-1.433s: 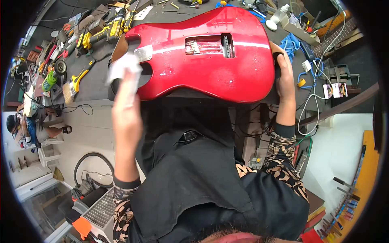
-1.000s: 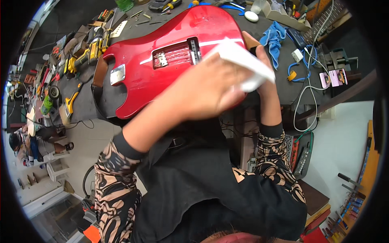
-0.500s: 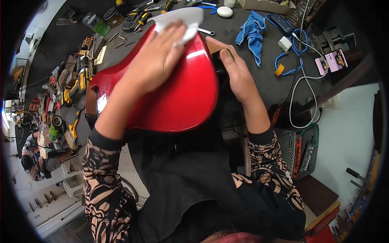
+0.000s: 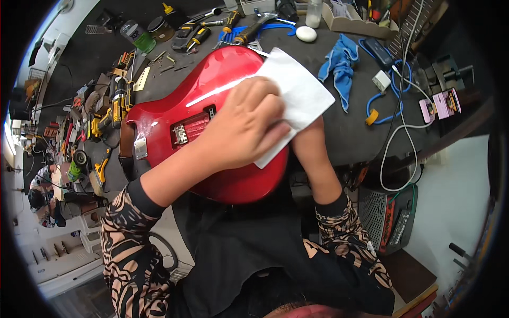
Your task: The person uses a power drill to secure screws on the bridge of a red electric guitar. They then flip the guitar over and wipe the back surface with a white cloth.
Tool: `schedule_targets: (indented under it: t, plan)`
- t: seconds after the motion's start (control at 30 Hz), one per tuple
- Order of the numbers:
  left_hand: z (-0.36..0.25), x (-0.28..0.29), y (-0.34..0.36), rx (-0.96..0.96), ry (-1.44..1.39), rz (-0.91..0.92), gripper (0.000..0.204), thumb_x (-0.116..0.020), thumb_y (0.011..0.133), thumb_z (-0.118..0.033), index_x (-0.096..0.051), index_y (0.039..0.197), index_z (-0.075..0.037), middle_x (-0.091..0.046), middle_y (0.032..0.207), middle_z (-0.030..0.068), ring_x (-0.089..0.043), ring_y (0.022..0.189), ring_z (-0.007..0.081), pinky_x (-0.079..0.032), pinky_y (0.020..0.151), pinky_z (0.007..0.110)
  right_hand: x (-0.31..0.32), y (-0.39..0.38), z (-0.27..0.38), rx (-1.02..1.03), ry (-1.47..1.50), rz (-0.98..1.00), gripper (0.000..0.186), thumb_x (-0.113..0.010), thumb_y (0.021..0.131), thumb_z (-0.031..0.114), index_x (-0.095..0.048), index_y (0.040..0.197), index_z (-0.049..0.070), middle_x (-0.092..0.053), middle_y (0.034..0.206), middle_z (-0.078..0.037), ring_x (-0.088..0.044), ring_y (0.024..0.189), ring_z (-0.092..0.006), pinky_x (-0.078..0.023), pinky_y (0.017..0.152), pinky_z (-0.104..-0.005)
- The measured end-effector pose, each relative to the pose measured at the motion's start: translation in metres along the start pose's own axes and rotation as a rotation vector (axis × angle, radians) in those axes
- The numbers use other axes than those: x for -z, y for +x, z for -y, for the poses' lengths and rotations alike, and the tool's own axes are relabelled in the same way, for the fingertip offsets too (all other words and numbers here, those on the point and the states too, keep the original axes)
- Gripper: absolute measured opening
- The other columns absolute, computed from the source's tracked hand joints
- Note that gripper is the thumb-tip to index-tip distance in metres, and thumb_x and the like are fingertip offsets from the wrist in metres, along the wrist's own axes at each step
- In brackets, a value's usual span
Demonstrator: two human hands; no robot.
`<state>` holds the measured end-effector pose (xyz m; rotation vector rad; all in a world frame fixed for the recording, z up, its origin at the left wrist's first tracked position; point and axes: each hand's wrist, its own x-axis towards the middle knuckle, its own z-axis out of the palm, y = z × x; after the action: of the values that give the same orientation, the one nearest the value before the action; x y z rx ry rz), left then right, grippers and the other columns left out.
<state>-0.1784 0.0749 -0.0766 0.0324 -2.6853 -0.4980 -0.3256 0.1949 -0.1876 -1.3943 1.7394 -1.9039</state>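
Note:
A glossy red electric guitar body lies in front of me, with an open cavity showing metal hardware. A small metal plate sits at its left end. Over the body's right part, my left hand has its fingers curled on a white sheet, which looks like paper or a wipe. The sheet's right half sticks out past the guitar's edge. My right hand is at the body's right edge, under the sheet, which hides its fingers and whatever they grip.
A blue cloth and a white oval object lie beyond the guitar. A yellow-black drill and many hand tools crowd the left. White cable and a lit phone are at right. Far left, another person is visible.
The guitar body has turned and now shows its cavity. My left hand has come nearer and to the right with the white sheet, which now covers my right hand's fingers.

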Motion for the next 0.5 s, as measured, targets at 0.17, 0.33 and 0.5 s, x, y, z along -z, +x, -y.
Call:
schedule_targets:
  t: [0.17,0.33,0.5]
  plan:
    - [0.021,0.001,0.02,-0.013,0.112,0.192,0.063,-0.058,0.112,-0.025,-0.047,0.172,-0.01,-0.043,0.181,0.0135,-0.032,0.172,0.0344,-0.018,0.14,0.059,0.001,-0.003,0.001,-0.107,-0.125,-0.149,0.032,-0.07,0.109,0.01,-0.067,0.139,0.0,-0.068,0.133,-0.018,-0.07,0.121,-0.0376,-0.055,0.104,-0.0453]
    - [0.141,0.022,0.011,0.438,0.187,0.028,0.058,-0.037,0.122,-0.028,-0.043,0.173,-0.003,-0.036,0.184,0.0209,-0.025,0.174,0.0381,-0.012,0.141,0.057,-0.003,0.011,0.028,-0.154,-0.158,-0.096,0.016,-0.061,0.116,0.013,-0.07,0.125,0.004,-0.059,0.118,-0.016,-0.066,0.105,-0.0337,-0.054,0.097,-0.0441]
    - [0.064,0.009,0.01,0.183,0.03,0.089,0.062,-0.054,0.113,-0.014,-0.043,0.173,-0.001,-0.036,0.183,0.0216,-0.028,0.172,0.039,-0.018,0.141,0.057,-0.003,0.007,0.016,-0.143,-0.162,-0.161,0.015,-0.063,0.115,0.01,-0.069,0.127,0.003,-0.061,0.124,-0.017,-0.067,0.109,-0.0351,-0.055,0.099,-0.0422]
